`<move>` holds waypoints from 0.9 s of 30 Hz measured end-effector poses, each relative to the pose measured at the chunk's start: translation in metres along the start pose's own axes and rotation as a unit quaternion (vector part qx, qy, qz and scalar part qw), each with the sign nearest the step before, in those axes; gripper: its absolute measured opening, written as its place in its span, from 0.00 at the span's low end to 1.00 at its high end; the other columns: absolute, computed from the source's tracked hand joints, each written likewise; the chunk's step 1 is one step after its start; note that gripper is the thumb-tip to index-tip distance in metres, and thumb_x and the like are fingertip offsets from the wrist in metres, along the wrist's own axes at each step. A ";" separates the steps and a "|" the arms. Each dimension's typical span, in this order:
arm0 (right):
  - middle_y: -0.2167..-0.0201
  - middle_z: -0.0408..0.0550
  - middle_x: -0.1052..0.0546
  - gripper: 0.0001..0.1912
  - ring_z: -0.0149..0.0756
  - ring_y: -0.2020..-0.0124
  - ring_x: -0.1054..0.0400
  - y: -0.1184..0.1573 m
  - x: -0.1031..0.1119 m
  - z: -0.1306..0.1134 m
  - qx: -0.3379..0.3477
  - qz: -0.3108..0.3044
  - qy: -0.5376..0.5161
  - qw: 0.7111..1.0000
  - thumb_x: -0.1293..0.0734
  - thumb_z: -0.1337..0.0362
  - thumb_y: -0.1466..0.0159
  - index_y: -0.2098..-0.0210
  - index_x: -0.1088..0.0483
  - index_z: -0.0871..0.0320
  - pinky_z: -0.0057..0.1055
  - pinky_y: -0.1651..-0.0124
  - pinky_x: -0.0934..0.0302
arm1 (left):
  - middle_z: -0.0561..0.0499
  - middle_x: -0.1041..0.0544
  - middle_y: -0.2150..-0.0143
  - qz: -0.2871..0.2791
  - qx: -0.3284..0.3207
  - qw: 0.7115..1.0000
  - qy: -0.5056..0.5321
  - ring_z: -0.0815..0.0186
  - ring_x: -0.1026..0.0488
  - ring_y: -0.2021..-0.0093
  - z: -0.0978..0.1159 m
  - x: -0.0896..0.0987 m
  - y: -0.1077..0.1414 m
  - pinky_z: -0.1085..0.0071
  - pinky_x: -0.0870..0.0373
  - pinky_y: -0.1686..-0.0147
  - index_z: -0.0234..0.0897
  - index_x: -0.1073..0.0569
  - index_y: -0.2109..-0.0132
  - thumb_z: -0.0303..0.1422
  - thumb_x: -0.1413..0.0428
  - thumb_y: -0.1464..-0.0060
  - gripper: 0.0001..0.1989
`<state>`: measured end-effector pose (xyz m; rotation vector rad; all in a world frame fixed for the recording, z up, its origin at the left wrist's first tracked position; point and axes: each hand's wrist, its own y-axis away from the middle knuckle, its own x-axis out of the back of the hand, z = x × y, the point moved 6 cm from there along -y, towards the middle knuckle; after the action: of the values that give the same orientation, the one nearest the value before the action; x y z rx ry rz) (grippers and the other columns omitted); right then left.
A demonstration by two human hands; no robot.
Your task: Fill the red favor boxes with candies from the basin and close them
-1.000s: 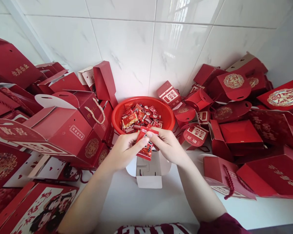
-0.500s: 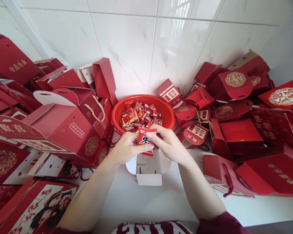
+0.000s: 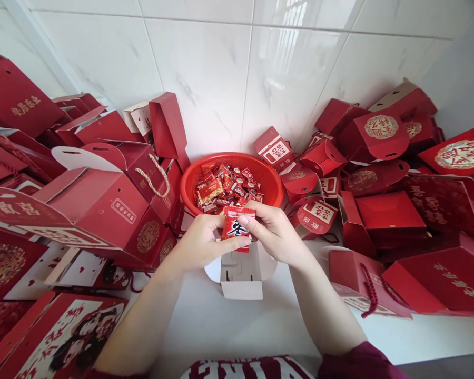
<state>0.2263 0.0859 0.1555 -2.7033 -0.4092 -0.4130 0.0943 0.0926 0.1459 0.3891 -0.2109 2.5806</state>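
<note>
Maroon cloth shows nearest: a sleeve (image 3: 359, 363) at the lower right and a shirt (image 3: 248, 368) with white lettering at bottom centre. Beyond them lies the white tabletop (image 3: 240, 331), bearing an open box (image 3: 242, 289), pale inside, just below the frame's centre. Over its far end, in the middle of the frame, the left hand (image 3: 201, 239) and right hand (image 3: 278, 231) together grasp one red packet (image 3: 233, 227) between thumbs and fingers. Behind it sits a red basket (image 3: 277, 181) of small wrapped sweets (image 3: 225, 187). Red boxes crowd both sides: left boxes (image 3: 102, 197), one with a cream rope handle (image 3: 158, 181), and right boxes (image 3: 391, 218). White wall tiles (image 3: 205, 63) fill the top.
</note>
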 end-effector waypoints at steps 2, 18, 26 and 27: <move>0.75 0.40 0.33 0.17 0.28 0.74 0.40 0.002 0.008 0.001 -0.003 0.017 0.000 1.000 0.38 0.51 0.31 0.68 0.32 0.58 0.25 0.71 0.46 | 0.49 0.22 0.63 -0.009 -0.005 1.000 0.017 0.64 0.25 0.63 0.003 0.001 0.003 0.70 0.28 0.64 0.34 0.23 0.60 0.38 0.38 0.46 0.11; 0.68 0.49 0.22 0.09 0.33 0.71 0.30 0.021 -0.021 0.039 -0.091 -0.213 0.308 0.923 0.37 0.62 0.32 0.60 0.28 0.60 0.27 0.70 0.45 | 0.45 0.29 0.41 -0.018 -0.053 0.972 -0.226 0.54 0.32 0.41 -0.036 -0.015 0.042 0.57 0.36 0.40 0.43 0.30 0.45 0.42 0.35 0.50 0.26; 0.60 0.60 0.21 0.16 0.43 0.61 0.23 0.023 -0.065 0.068 -0.151 -0.278 0.429 0.846 0.42 0.75 0.34 0.52 0.27 0.64 0.30 0.65 0.36 | 0.36 0.49 0.28 -0.045 -0.082 0.981 -0.172 0.44 0.51 0.28 -0.101 -0.029 0.052 0.47 0.48 0.32 0.41 0.39 0.37 0.46 0.32 0.57 0.43; 0.59 0.61 0.21 0.16 0.44 0.60 0.23 0.024 -0.064 0.065 -0.155 -0.270 0.440 0.842 0.42 0.74 0.33 0.51 0.28 0.64 0.31 0.63 0.35 | 0.35 0.49 0.28 -0.037 -0.080 0.980 -0.178 0.44 0.51 0.28 -0.104 -0.029 0.053 0.46 0.48 0.32 0.41 0.41 0.36 0.47 0.31 0.58 0.45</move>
<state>0.1908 0.0771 0.0686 -2.2585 -0.8515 -1.9067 0.0670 0.0569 0.0347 0.7812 -0.5164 2.3840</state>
